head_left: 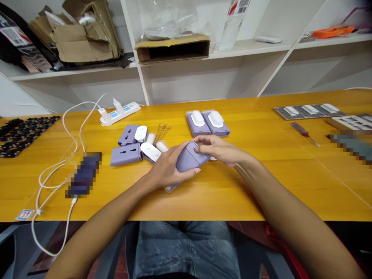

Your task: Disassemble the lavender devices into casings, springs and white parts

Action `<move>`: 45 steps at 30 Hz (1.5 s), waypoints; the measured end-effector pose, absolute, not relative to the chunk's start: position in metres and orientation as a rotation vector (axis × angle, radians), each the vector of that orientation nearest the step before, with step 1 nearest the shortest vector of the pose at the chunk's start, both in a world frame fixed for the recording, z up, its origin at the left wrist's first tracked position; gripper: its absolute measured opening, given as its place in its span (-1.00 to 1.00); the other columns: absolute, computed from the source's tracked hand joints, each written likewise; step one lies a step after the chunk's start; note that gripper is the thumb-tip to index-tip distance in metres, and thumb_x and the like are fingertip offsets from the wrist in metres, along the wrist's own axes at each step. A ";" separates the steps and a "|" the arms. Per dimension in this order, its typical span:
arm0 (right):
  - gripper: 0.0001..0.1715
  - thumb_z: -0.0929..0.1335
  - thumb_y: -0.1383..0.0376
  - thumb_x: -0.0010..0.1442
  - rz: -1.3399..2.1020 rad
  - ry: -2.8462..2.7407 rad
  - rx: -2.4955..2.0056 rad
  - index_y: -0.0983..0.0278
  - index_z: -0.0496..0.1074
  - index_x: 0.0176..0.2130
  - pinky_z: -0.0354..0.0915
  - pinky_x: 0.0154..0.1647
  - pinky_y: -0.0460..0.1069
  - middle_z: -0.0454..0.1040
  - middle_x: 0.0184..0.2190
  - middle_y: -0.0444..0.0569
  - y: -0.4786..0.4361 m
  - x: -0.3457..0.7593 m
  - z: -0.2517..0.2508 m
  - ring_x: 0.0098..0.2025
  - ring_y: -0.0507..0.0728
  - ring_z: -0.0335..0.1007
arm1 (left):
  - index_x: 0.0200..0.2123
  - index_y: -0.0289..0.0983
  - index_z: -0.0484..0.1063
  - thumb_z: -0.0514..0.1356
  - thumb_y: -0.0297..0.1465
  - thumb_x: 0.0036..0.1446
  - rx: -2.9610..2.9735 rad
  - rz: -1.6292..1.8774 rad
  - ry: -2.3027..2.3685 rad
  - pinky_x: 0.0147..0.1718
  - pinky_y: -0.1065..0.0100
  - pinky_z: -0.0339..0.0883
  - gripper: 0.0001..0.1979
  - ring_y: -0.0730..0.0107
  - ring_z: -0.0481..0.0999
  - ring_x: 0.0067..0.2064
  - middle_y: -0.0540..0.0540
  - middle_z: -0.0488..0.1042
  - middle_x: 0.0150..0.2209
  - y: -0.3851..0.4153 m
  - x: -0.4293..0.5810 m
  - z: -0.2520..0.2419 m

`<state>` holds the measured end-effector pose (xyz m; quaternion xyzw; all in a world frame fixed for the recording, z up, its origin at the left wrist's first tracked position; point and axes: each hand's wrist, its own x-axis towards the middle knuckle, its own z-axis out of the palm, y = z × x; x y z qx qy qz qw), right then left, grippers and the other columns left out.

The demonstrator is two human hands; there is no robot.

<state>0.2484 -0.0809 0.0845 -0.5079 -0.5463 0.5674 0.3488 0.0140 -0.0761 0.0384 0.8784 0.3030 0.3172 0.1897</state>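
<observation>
A purple plastic housing (188, 157) with a ribbed side is held tilted above the front of the table. My left hand (167, 166) wraps round its lower left side, thumb along the near face. At the upper right end, my right hand (216, 149) grips the housing, with fingertips at a dark opening. A clear edge shows under my left hand, and a bit of white shows behind my right; both are mostly hidden. Left of my hands lie two purple housings with keyhole slots (126, 154), a white oval part (150, 152), white cylinders (162, 146) and coiled springs (161, 131).
Two purple units with white tops (198, 118) stand behind my hands. On the left are a power strip (120, 113), white cables (65, 116) and a pixelated phone (85, 174). A screwdriver (305, 133) and metal plates (309, 111) lie right. Shelves (188, 83) border the back.
</observation>
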 end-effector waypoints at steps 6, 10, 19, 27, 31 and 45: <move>-0.59 0.60 0.17 -0.05 1.554 -1.315 -1.226 0.26 0.60 -0.20 0.24 -0.47 -0.03 0.50 -0.41 -0.13 -0.074 0.251 0.079 -0.45 0.04 0.31 | 0.47 -0.25 0.23 0.41 0.00 0.26 2.479 0.902 0.880 0.25 -0.09 0.55 -0.13 -0.13 0.62 0.29 -0.37 0.52 0.35 -0.074 0.014 0.041; -0.62 0.60 0.20 -0.09 1.555 -1.196 -1.188 0.27 0.62 -0.24 0.28 -0.45 -0.03 0.53 -0.42 -0.11 -0.072 0.247 0.075 -0.43 0.06 0.36 | 0.47 -0.27 0.22 0.40 0.02 0.27 2.474 0.885 0.916 0.26 -0.09 0.54 -0.12 -0.14 0.60 0.31 -0.39 0.50 0.36 -0.074 0.014 0.042; -0.64 0.59 0.18 -0.10 1.343 -1.087 -1.225 0.25 0.60 -0.27 0.27 -0.42 -0.04 0.56 -0.40 -0.09 -0.063 0.245 0.065 -0.43 0.05 0.36 | 0.49 -0.26 0.18 0.40 -0.02 0.29 2.481 0.932 0.900 0.29 -0.11 0.51 -0.12 -0.13 0.57 0.34 -0.39 0.48 0.37 -0.075 0.014 0.041; -0.42 0.68 -0.08 -0.01 1.354 -1.371 -1.178 0.23 0.63 -0.16 0.29 -0.40 -0.02 0.58 -0.33 -0.06 -0.074 0.245 0.073 -0.35 0.10 0.41 | 0.50 -0.21 0.17 0.39 -0.02 0.29 2.459 0.915 0.941 0.32 -0.14 0.49 -0.12 -0.16 0.52 0.40 -0.37 0.43 0.43 -0.076 0.014 0.040; -0.41 0.65 -0.11 0.04 1.300 -1.403 -1.205 0.22 0.65 -0.12 0.30 -0.43 -0.01 0.60 -0.31 -0.05 -0.075 0.243 0.071 -0.36 0.11 0.41 | 0.51 -0.23 0.17 0.39 -0.01 0.30 2.461 0.925 0.938 0.32 -0.13 0.49 -0.12 -0.15 0.53 0.38 -0.37 0.45 0.41 -0.076 0.015 0.040; -0.59 0.51 -0.07 0.16 0.785 -1.216 -1.301 0.21 0.58 -0.26 0.18 -0.54 0.01 0.36 -0.50 -0.16 -0.063 0.245 0.060 -0.51 0.07 0.19 | 0.46 -0.25 0.23 0.37 0.02 0.30 2.480 0.897 0.896 0.27 -0.16 0.51 -0.16 -0.16 0.60 0.27 -0.38 0.53 0.27 -0.082 0.017 0.043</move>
